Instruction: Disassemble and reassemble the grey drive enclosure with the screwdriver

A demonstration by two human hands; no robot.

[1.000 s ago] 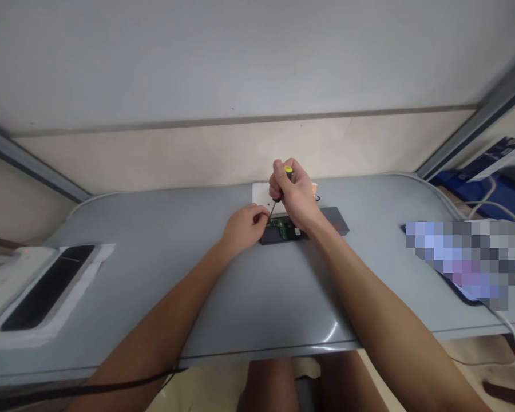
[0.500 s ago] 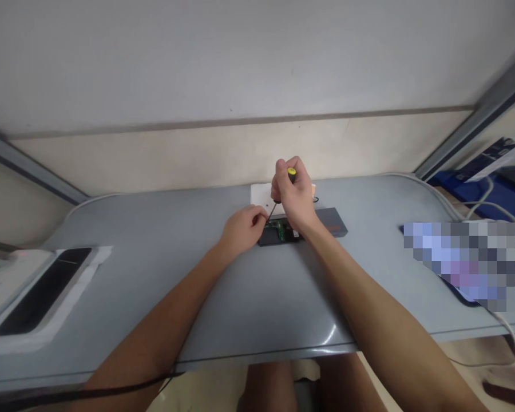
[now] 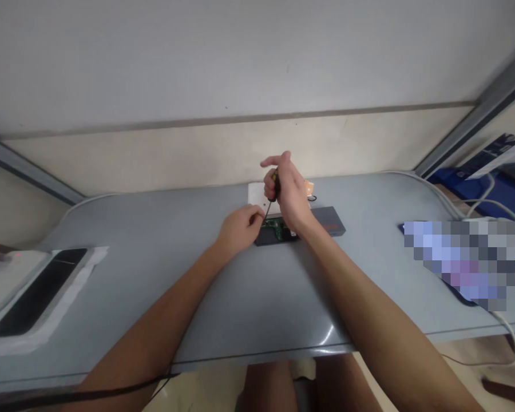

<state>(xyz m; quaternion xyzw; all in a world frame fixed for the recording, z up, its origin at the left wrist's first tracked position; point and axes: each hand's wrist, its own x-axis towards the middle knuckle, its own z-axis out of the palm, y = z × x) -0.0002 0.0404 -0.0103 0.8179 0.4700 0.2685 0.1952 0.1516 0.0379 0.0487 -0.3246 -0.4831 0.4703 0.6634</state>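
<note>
A dark flat device (image 3: 326,222) lies at the far middle of the grey table (image 3: 197,274), its green circuit board (image 3: 278,228) exposed. My right hand (image 3: 285,191) grips a small screwdriver (image 3: 271,197) whose thin shaft slants down to the board; the forefinger sticks out to the left. My left hand (image 3: 239,228) rests curled at the device's left end, fingertips pinched close to the screwdriver's tip. What those fingertips hold, if anything, is hidden.
A white card (image 3: 256,194) and a small orange piece (image 3: 309,187) lie behind the device. A white tray with a black panel (image 3: 34,292) sits at the left edge. A blurred-out item (image 3: 459,257) and white cables (image 3: 493,212) are on the right. A wall stands close behind.
My right hand has shifted its grip on the screwdriver: the yellow cap is now covered and the forefinger sticks out. The left hand has stayed put.
</note>
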